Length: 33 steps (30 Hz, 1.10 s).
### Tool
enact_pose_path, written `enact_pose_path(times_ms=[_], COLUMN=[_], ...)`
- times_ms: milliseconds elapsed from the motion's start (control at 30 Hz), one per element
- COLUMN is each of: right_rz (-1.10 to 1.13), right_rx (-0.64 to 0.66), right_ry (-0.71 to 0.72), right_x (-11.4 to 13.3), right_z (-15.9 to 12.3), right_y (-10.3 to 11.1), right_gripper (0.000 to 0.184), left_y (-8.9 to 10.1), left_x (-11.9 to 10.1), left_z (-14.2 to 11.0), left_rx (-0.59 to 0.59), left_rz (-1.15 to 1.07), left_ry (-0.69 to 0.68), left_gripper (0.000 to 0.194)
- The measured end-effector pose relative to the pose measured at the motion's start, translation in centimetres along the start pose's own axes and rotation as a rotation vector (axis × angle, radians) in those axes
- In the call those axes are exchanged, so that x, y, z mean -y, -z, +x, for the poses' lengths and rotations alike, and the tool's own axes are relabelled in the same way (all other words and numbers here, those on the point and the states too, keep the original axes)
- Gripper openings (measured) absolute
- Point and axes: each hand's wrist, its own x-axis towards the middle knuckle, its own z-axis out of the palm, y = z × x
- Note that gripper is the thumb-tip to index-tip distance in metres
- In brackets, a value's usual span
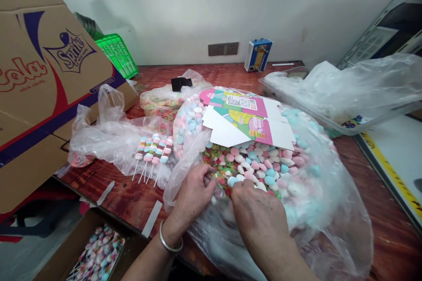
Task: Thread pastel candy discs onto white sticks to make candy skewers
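Reaching into candy bag w/ LH, RH

The left hand and the right hand are both ungloved, with bare fingers and bare backs. Around the left wrist goes a single bangle, silver-coloured, narrow and rounded, with a plain, smooth-looking band and a soft shine; any fine marking on it is too small to tell. The left forearm is bare on the near side of the bangle. The right wrist and the right forearm are bare as far as they show, down to the near edge.
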Motion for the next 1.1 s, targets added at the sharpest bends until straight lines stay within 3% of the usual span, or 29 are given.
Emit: enact_pose_path(times_ms=[267,400,467,600,733,967,1033,1100], right_rz=[-0.003,0.011,0.026,0.075,0.105,0.125,0.18,0.244], right_rx=[-0.032,-0.045,-0.1,-0.329,-0.408,-0.423,-0.451,-0.49], right_ry=[0.0,-0.003,-0.008,0.031,0.063,0.021,0.01,0.007], right_x=[0.0,-0.8,-1.6,-3.2,-3.9,-4.4,-4.7,-5.1], right_z=[0.4,0.1,-0.4,-1.9,-3.1,-3.6,-3.8,-4.0], right_y=[-0.8,-2.3,-3.2,-4.9,-5.3,-5.2,-5.3,-5.3], right_gripper=[0.018,0.015,0.012,0.02,0.026,0.027,0.029,0.032], left_y=[-0.6,-0.8,-0.7,-0.7,-0.9,-1.6,-1.5,-1.2], left_x=[0.4,0.7,0.9,0.9,0.3,-0.2,-0.3,-0.5], left_z=[0.4,0.5,0.6,0.9,1.0,0.8,0.8,0.7], left_rx=[-0.019,-0.025,-0.005,0.079,0.14,0.115,0.074,-0.046], left_rz=[-0.088,-0.259,-0.431,-0.743,-0.847,-0.797,-0.613,-0.305], left_ry=[0.066,0.123,0.189,0.339,0.366,0.357,0.264,0.091], left_gripper=[0.014,0.018,0.019,0.031,0.045,0.038,0.027,0.02])
